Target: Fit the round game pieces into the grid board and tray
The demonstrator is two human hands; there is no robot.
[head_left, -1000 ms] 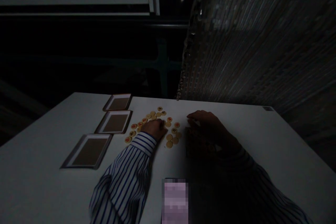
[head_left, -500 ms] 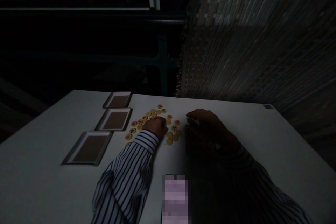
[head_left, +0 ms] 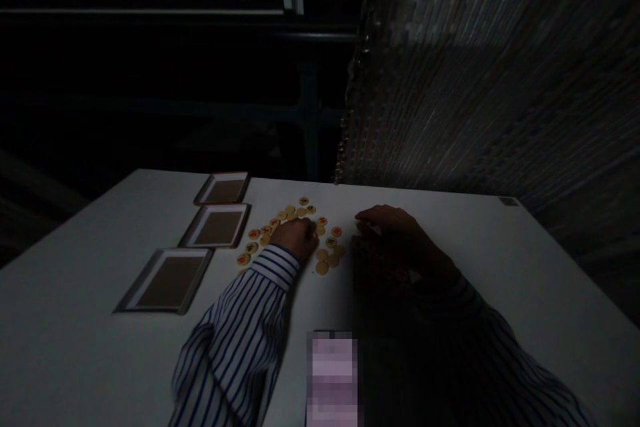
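Observation:
My left hand is closed and low over the loose xiangqi pieces on the white table, palm down. Its curled fingers hide whatever is in them. Round wooden xiangqi pieces lie about it: a red-marked piece and several plain-faced ones to its right, more red-marked pieces to its left. My right hand is in deep shade, fingers stretched leftward with a gap between them. Below it is a dark box with what look like pieces inside; whether the hand touches it, I cannot tell.
Three shallow trays stand in a row at the left: a far tray, a middle tray and a near tray. A pixelated phone-like object lies at the table's near side. Strung curtain hangs behind on the right.
The whole view has shifted very slightly. Both hands stay almost where they were, and the pieces and trays keep their places on the table.

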